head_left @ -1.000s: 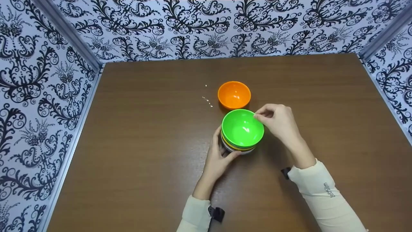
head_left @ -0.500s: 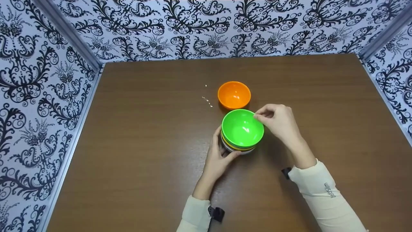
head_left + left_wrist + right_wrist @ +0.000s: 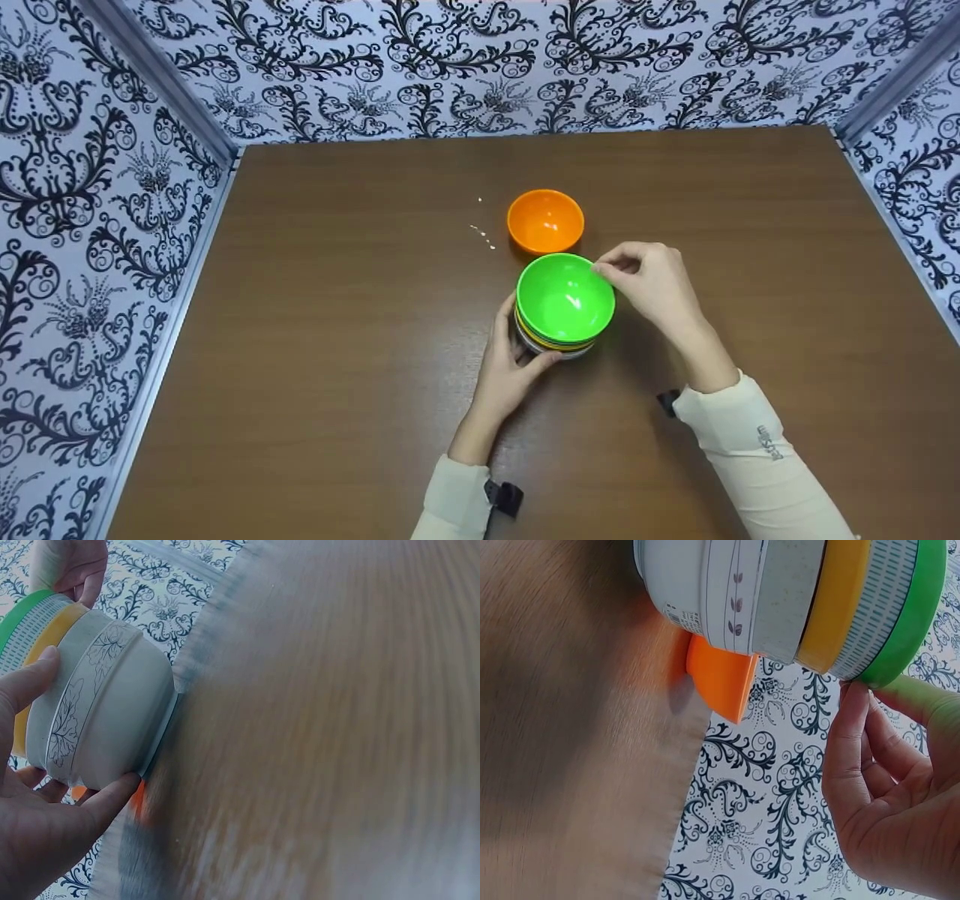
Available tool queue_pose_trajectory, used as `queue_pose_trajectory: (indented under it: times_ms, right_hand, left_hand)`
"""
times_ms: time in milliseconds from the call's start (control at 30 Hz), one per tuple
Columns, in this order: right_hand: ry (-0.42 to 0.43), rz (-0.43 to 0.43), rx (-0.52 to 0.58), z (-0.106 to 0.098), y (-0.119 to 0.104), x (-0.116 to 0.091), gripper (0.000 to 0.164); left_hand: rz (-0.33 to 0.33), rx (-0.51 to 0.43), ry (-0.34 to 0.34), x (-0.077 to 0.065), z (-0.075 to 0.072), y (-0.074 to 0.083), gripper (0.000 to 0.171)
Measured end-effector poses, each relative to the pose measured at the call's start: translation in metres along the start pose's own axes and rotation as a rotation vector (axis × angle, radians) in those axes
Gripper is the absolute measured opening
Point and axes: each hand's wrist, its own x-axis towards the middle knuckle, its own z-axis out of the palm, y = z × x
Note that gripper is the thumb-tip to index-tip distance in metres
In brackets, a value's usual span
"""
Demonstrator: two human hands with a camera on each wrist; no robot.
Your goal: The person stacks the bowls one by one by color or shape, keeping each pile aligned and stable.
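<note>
Several nested bowls stand in one stack on the table, topped by a green bowl (image 3: 566, 298). Below it, in the right wrist view, come a white bowl with green dashes (image 3: 875, 607), a yellow bowl (image 3: 835, 607) and a speckled grey bowl (image 3: 789, 600). At the bottom is a white bowl (image 3: 127, 705) with a floral band. My left hand (image 3: 504, 373) grips the stack from its left and near side, thumb across the upper bowls and fingers around the lower ones. My right hand (image 3: 651, 286) pinches the green bowl's rim at the far right with thumb and fingertips.
Just behind the stack sits an orange bowl (image 3: 545, 221), its near rim close to the green one. Small white specks (image 3: 484, 236) lie on the brown table (image 3: 360, 315) left of it. Patterned panels (image 3: 480, 67) wall the table at the back and sides.
</note>
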Motion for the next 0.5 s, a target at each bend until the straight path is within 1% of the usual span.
queue_pose_trajectory:
  times_ms: [500]
  right_hand:
    - [-0.015,0.006,0.032,-0.0009,0.0041,0.0003,0.015]
  left_hand:
    - [-0.002,0.003,0.015,0.0001,0.0009,-0.0005,0.099]
